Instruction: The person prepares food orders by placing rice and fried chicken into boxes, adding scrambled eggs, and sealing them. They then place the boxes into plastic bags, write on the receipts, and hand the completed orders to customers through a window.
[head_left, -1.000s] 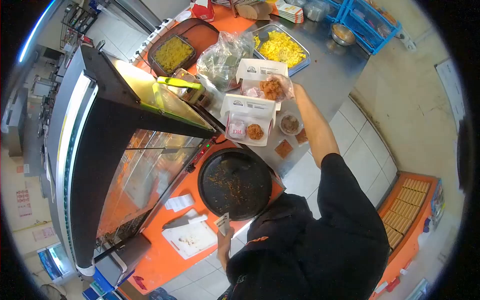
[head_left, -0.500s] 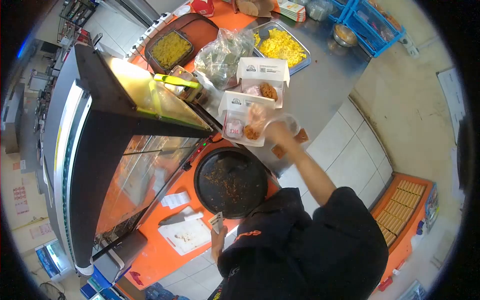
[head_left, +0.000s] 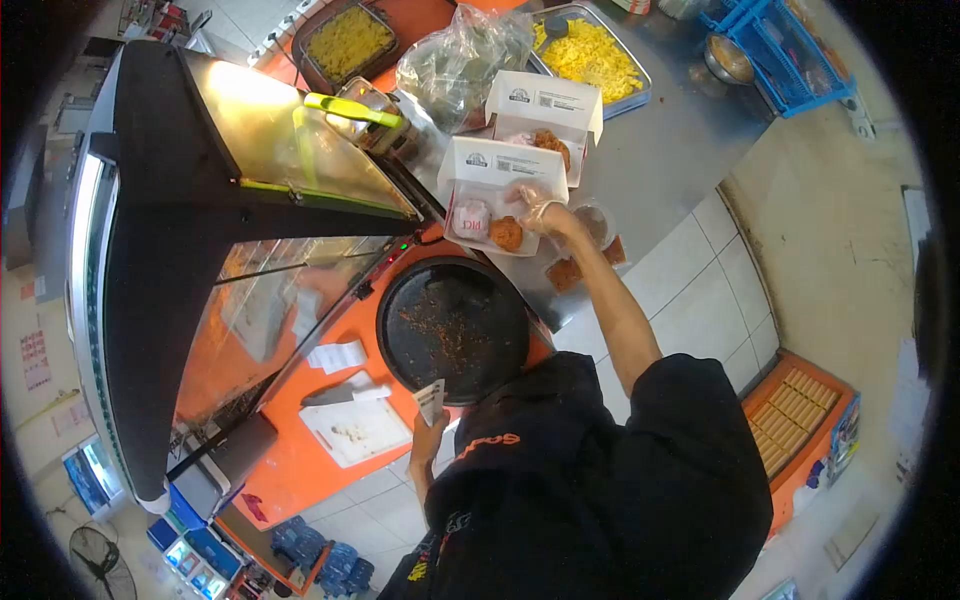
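My right hand (head_left: 537,208), in a clear plastic glove, reaches over the nearer open white food box (head_left: 502,159). Its fingers look stretched out at the box's inside, and I see nothing held in them. That box contains a wrapped white bundle (head_left: 470,218) printed with red letters, beside a piece of fried chicken (head_left: 506,234). Behind it stands a second open box (head_left: 543,97), also with fried chicken (head_left: 551,150) and a wrapped bundle. Low by the orange counter, my left hand (head_left: 428,443) is closed around a folded printed paper (head_left: 430,402).
A black round tray (head_left: 455,330) with crumbs lies nearest my body. Left of it are a white cutting board (head_left: 355,432), a knife (head_left: 340,390) and a glass display case (head_left: 290,300). Further back sit a plastic bag (head_left: 465,70), a tray of yellow food (head_left: 597,65) and blue baskets (head_left: 790,65).
My right hand has moved from over the front of the nearer box toward its back, uncovering the chicken piece. My left hand still grips the paper. The whole view has shifted slightly.
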